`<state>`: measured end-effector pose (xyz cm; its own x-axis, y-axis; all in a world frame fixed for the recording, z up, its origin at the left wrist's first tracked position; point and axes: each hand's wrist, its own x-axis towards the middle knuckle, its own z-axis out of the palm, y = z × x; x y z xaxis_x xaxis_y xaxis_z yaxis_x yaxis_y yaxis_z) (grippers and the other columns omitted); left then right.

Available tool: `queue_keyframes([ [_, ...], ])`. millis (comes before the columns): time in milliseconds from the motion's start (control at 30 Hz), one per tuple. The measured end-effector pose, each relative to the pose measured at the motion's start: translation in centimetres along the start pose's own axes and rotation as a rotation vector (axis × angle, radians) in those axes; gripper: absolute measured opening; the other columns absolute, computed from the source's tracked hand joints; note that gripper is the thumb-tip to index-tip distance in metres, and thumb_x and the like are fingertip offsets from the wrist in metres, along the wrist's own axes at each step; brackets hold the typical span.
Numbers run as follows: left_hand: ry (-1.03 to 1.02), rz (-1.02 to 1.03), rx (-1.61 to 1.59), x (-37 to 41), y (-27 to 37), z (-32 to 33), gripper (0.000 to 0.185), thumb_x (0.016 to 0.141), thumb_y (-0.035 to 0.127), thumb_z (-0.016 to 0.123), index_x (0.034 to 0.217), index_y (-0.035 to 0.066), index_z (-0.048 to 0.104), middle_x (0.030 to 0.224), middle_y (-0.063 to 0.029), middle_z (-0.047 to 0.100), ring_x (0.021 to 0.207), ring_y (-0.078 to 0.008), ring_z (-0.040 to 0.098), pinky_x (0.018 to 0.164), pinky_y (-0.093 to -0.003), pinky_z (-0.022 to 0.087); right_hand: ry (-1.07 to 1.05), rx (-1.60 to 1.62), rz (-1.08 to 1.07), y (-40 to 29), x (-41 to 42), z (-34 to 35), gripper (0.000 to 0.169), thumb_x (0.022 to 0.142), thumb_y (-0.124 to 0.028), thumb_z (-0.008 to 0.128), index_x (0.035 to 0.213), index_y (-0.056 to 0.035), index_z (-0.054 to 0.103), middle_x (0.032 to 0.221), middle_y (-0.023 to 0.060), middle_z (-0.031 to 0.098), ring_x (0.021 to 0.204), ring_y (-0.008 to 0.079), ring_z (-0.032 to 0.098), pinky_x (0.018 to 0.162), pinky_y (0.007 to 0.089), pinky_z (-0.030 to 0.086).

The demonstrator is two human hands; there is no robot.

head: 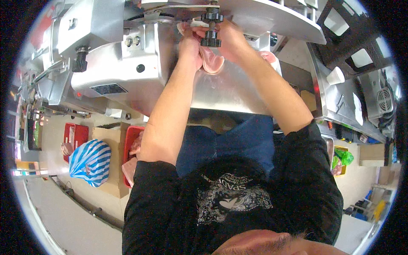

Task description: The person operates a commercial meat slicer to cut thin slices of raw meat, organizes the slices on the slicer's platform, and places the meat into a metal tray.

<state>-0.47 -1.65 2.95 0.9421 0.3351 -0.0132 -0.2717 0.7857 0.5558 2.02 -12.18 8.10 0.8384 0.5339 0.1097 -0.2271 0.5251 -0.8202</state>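
Observation:
A folded, pale-edged piece of raw meat (pixel 212 62) hangs from my left hand (pixel 190 47) above the steel worktop (pixel 223 92) of a meat-cutting machine. Past my left fingertips shows another bit of meat (pixel 181 28). Close by on the right is my right hand (pixel 230 40), its fingers blurred and partly hidden by black adjusting knobs (pixel 211 41). What that hand grips cannot be made out. Beyond my right forearm sits a round cut of meat (pixel 268 57) with a pale rim. No blade can be seen clearly.
The machine's steel housing (pixel 127 67) stands left of my arms. On the floor are a red crate (pixel 129 134) with meat, a cardboard box (pixel 114 159) and a blue-striped plastic bag (pixel 91 162). A steel counter (pixel 331 102) at right holds a white cup (pixel 335 76).

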Motion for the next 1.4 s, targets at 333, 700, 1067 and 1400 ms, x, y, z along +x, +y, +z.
queue_keyframes([
  [333, -0.101, -0.035, 0.094, 0.6, -0.6, -1.3, 0.026, 0.095, 0.024, 0.069, 0.11, 0.005, 0.058, 0.097, -0.0073, 0.066, 0.092, -0.0196, 0.065, 0.08, -0.039, 0.056, -0.176, -1.097, -0.056, -4.2, -5.0, -0.8, 0.045, 0.086, -0.034, 0.071, 0.116, -0.0013, 0.064, 0.103, 0.0115, 0.072, 0.09, 0.0231, 0.07, 0.076, 0.0327, 0.054],
  [700, -0.009, 0.028, 0.119, -0.2, -0.2, -0.8, 0.022, 0.097, 0.025, 0.065, 0.109, 0.007, 0.061, 0.093, -0.0063, 0.06, 0.078, -0.0209, 0.061, 0.067, -0.0386, 0.053, -0.339, -1.834, -0.652, -0.9, -7.0, -4.2, 0.03, 0.08, -0.027, 0.068, 0.101, -0.0053, 0.069, 0.088, 0.0176, 0.07, 0.084, 0.036, 0.069, 0.077, 0.0416, 0.054],
  [1067, -0.001, -0.065, 0.061, 1.1, -0.1, -2.4, 0.025, 0.106, 0.034, 0.05, 0.102, 0.012, 0.059, 0.084, 0.0005, 0.058, 0.07, -0.0115, 0.052, 0.058, -0.0308, 0.044, -0.047, -0.5, 0.007, -2.2, -2.6, 1.8, 0.029, 0.101, -0.026, 0.048, 0.107, -0.0015, 0.062, 0.096, 0.0131, 0.072, 0.089, 0.029, 0.066, 0.085, 0.0434, 0.054],
  [1400, 0.055, -0.022, 0.115, 1.3, -0.3, -2.1, 0.027, 0.102, 0.039, 0.057, 0.106, 0.012, 0.058, 0.089, -0.0026, 0.06, 0.073, -0.0158, 0.056, 0.06, -0.0323, 0.047, -0.051, -0.169, 0.036, -1.2, -0.8, 0.3, 0.022, 0.1, -0.017, 0.051, 0.111, 0.0016, 0.054, 0.097, 0.0139, 0.06, 0.093, 0.0267, 0.061, 0.083, 0.0395, 0.056],
])
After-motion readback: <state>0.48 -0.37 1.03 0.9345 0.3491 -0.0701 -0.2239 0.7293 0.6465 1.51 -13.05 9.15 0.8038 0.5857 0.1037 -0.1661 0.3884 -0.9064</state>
